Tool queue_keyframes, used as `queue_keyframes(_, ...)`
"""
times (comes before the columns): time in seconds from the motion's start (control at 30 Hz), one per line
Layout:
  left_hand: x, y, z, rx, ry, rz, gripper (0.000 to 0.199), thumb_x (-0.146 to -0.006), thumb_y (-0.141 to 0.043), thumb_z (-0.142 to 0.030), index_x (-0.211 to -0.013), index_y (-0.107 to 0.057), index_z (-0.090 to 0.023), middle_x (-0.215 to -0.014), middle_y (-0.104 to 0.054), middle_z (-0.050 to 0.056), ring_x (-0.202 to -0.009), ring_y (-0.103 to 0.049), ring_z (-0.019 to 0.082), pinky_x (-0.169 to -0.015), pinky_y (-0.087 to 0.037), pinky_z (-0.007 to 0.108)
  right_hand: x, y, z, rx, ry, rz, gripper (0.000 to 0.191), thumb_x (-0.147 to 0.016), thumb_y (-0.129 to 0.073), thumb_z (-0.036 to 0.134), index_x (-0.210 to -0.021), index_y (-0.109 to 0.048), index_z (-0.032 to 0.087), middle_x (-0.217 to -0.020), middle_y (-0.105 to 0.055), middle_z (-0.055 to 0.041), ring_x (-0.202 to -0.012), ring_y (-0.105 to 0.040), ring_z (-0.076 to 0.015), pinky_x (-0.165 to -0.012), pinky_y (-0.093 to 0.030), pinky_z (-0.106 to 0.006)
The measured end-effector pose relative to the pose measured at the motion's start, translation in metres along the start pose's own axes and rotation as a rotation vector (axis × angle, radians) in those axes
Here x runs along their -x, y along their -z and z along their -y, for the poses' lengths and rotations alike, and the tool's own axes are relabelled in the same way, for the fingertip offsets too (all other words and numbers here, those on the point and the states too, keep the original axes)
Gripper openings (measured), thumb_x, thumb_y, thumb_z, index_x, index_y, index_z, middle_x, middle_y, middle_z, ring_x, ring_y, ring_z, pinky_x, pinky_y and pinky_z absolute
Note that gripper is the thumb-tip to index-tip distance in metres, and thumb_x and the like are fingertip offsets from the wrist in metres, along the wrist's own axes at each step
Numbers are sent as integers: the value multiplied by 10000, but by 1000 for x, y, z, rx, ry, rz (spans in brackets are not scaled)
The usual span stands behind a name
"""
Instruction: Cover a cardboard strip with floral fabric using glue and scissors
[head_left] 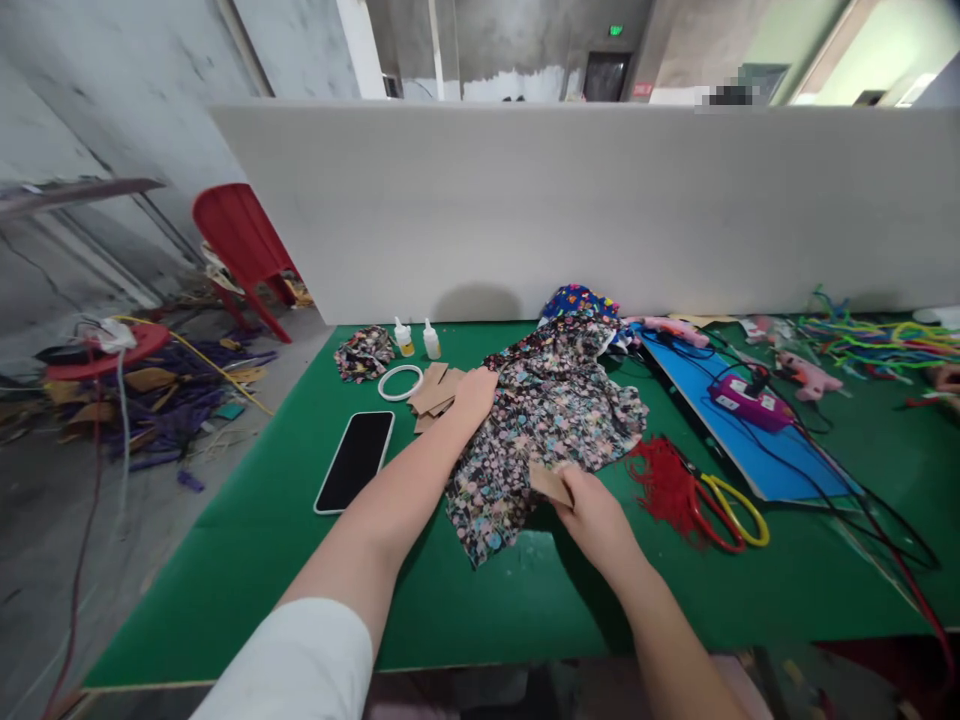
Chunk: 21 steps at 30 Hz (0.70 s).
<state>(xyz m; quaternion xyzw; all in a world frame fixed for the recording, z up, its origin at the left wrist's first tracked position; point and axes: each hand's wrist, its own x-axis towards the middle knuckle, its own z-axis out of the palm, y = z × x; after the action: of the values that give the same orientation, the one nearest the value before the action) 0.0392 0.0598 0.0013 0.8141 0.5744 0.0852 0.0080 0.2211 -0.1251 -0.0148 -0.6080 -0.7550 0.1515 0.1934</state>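
Note:
A dark floral cloth [555,410] lies spread in front of me on the green table. My left hand [477,392] is closed at its upper left edge, pinching the fabric, with the fingertips partly hidden. Beside that hand lie several brown cardboard pieces [433,395] in a loose pile. My right hand [589,500] grips a small cardboard piece [550,485] between thumb and fingers, over the cloth's lower right part.
Left of the cloth are a phone [355,462], a white ring [400,382], two small bottles [431,339] and a bunched floral cloth [364,353]. Scissors [731,510], red threads [667,485], a blue board [735,440] and a purple power strip [752,402] lie right.

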Motion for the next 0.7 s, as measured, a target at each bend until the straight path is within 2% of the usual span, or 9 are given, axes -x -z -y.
queue_keyframes(0.07,-3,3,0,-15,22,9,178,-875,-441,-242,-924,-573,-133,-923,-590,58,-832,-574,158,-756,-461,332,8,-4,-6,-2,38,45,176,-700,-444,86,-815,-444,219,-867,-560,-58,-840,-502,-202,-689,-376,-283)
queue_keyframes(0.17,-10,17,4,-33,78,-26,227,-883,-354,-145,-1007,-544,-152,-1006,-564,87,-893,-572,189,-753,-451,328,9,0,-12,12,25,88,218,-663,-408,40,-795,-440,211,-833,-552,-54,-812,-490,-200,-679,-359,-282)
queue_keyframes(0.27,-15,31,6,-49,122,-78,313,-859,-322,-98,-1119,-492,-141,-1144,-498,152,-979,-550,240,-780,-439,357,10,10,-12,-11,29,145,187,-655,-411,53,-759,-416,209,-774,-531,-33,-750,-481,-178,-636,-331,-259)
queue_keyframes(0.37,-4,31,-2,-64,122,-117,398,-835,-378,-131,-1231,-416,-121,-1310,-359,210,-1077,-493,296,-842,-414,405,15,26,-13,-63,16,241,142,-676,-425,83,-719,-384,212,-695,-493,4,-664,-464,-145,-571,-288,-232)
queue_keyframes(0.43,19,26,-14,-66,63,-138,454,-820,-428,-167,-1272,-386,-145,-1372,-299,190,-1164,-420,306,-920,-367,422,19,34,-17,-85,-28,237,97,-725,-431,134,-702,-378,213,-673,-480,14,-632,-452,-136,-553,-276,-227)
queue_keyframes(0.5,56,19,-26,-38,-99,-166,432,-825,-429,-194,-1255,-417,-157,-1350,-355,160,-1205,-380,284,-974,-326,426,20,38,-21,-95,-71,132,76,-766,-440,200,-706,-394,212,-691,-485,8,-652,-453,-141,-572,-294,-229)
queue_keyframes(0.57,99,13,-36,23,-256,-100,388,-828,-447,-249,-1207,-477,-171,-1293,-433,135,-1186,-406,254,-990,-328,392,18,35,-23,-100,-57,28,52,-772,-447,208,-728,-419,210,-730,-498,-5,-712,-463,-153,-620,-321,-235)
queue_keyframes(0.63,142,10,-41,88,-268,-41,404,-820,-474,-290,-1211,-482,-184,-1271,-458,124,-1165,-433,244,-974,-357,369,14,28,-21,-87,6,5,39,-758,-444,167,-749,-438,205,-768,-514,-19,-766,-470,-163,-659,-334,-240)
queue_keyframes(0.7,175,7,-42,118,-214,2,418,-825,-476,-325,-1218,-482,-181,-1277,-460,127,-1169,-437,248,-977,-362,375,11,21,-18,-35,67,35,75,-737,-440,126,-746,-450,200,-783,-528,-30,-784,-473,-171,-668,-332,-243)
